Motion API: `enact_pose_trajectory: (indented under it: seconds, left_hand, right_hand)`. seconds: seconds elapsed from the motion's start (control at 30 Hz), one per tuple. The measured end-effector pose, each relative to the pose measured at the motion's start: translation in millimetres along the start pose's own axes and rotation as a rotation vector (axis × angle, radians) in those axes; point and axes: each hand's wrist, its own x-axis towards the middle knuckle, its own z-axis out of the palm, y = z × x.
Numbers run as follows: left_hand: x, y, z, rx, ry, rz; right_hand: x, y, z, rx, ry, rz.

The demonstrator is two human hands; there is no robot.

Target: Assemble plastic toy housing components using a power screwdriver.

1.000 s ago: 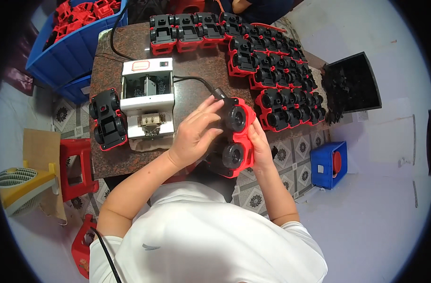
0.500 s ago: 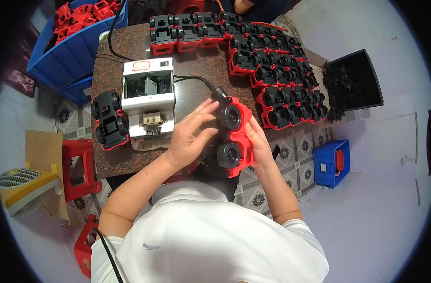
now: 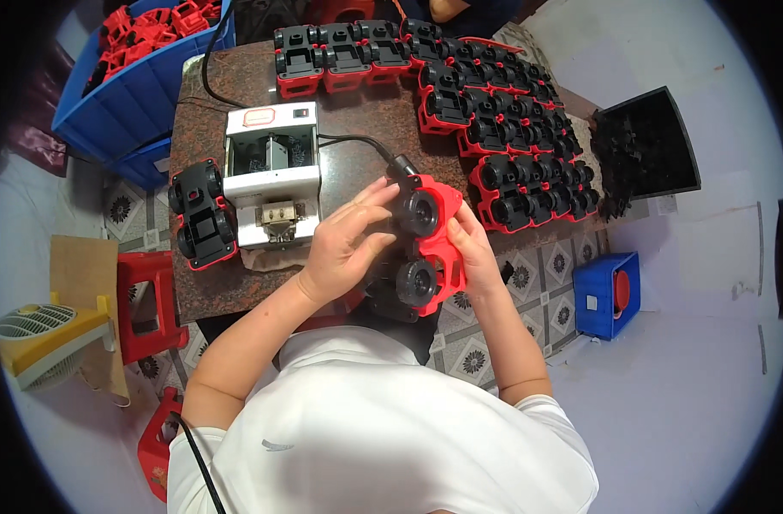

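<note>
A red toy car (image 3: 443, 244) with black wheels and a dark underside is tilted on its side in front of me. My right hand (image 3: 475, 253) grips its red body from the right, thumb on the near face. My left hand (image 3: 350, 244) is curled at the dark underside, thumb apart from the fingers, its fingertips by the wheels and partly hidden. Just above these fingertips is a black cylindrical tool end (image 3: 400, 167), its cable (image 3: 357, 139) running to a white machine (image 3: 271, 184). The tool's other end is hidden behind the car.
Another toy car (image 3: 203, 214) lies upside down left of the machine. Rows of upturned cars (image 3: 503, 120) cover the table's far and right parts. A black bin of dark parts (image 3: 648, 146) is at right, a blue crate of red parts (image 3: 143, 68) at far left. Someone's arm (image 3: 445, 8) shows beyond.
The toy car's lower end has tilted up slightly, and the right hand has shifted a little with it. The left hand keeps its pose. The whole view has shifted slightly.
</note>
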Motion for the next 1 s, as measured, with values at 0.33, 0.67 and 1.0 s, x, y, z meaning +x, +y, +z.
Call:
enact_pose_trajectory:
  seconds: [0.33, 0.67, 1.0]
  left_hand:
    - [-2, 2, -1, -0.048, 0.016, -0.034]
    - [1, 10, -6, 0.017, -0.011, -0.001]
    - [7, 20, -5, 0.094, 0.042, 0.028]
  right_hand:
    - [4, 4, 1, 0.024, -0.018, -0.007]
    - [5, -11, -2, -0.037, -0.108, -0.025]
    - [11, -1, 7, 0.061, -0.118, -0.037]
